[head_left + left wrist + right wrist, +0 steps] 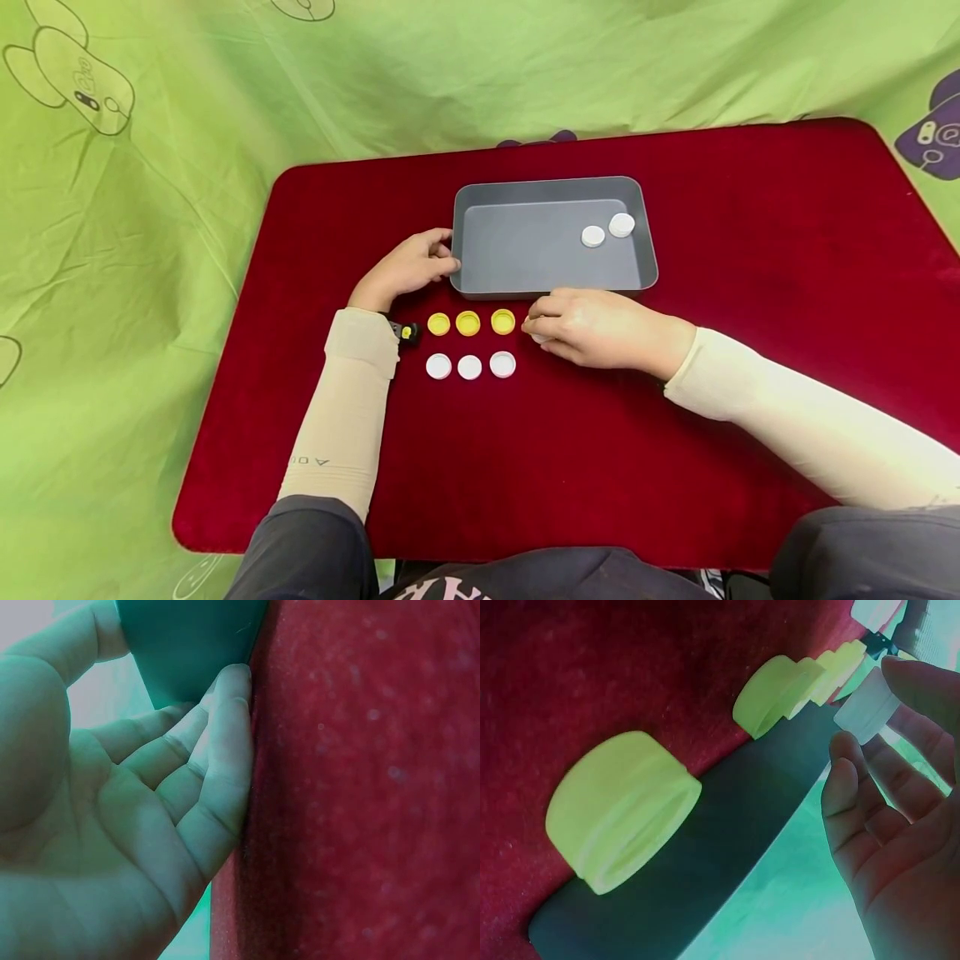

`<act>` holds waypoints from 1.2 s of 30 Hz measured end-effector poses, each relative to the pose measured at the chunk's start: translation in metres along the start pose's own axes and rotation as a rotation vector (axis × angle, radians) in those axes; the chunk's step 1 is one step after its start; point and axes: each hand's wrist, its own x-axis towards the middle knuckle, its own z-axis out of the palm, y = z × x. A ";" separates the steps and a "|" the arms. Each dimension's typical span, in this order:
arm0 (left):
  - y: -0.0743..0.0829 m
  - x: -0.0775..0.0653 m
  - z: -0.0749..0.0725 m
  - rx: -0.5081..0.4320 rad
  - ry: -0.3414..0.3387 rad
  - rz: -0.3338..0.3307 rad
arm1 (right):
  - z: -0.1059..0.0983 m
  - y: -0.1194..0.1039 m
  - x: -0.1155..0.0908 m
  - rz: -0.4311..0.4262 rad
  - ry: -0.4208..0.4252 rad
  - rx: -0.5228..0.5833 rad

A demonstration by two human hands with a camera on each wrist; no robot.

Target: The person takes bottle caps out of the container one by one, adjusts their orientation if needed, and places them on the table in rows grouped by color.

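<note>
My left hand (pixel 411 265) grips the left wall of a grey rectangular tray (pixel 517 294). In the left wrist view, its thumb lies at one side of the tray's dark wall (pixel 187 645) and the fingers curl against the other. Just in front of the tray, my right hand (pixel 596 328) pinches a small white cap (pixel 866 706) between thumb and fingertips. A yellow cap (pixel 622 814) sits large in the right wrist view, and a row of yellow caps (pixel 769 697) lies beyond it. From the head, three yellow caps (pixel 468 323) show to the left of that hand.
Three white caps (pixel 470 367) form a row nearer to me than the yellow ones. Inside the tray, two more white caps (pixel 593 237) lie toward the right. Everything is on a red cloth-covered table (pixel 480 467), with a green curtain (pixel 420 75) behind.
</note>
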 end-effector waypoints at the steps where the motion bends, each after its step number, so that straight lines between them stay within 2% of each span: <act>1: 0.000 0.000 0.000 0.000 0.001 0.001 | 0.001 0.000 0.000 -0.010 -0.002 0.000; 8: -0.001 0.000 -0.001 0.015 0.009 0.006 | 0.004 -0.004 -0.001 -0.049 -0.008 -0.011; 20: -0.002 0.000 0.000 0.019 0.009 -0.009 | 0.008 -0.009 -0.003 -0.064 -0.019 0.010; 30: 0.000 -0.003 0.000 0.027 0.014 -0.015 | 0.011 -0.016 -0.007 -0.063 -0.055 0.015; 36: 0.001 -0.004 0.002 0.012 0.007 -0.004 | 0.010 -0.015 -0.011 -0.046 -0.045 -0.007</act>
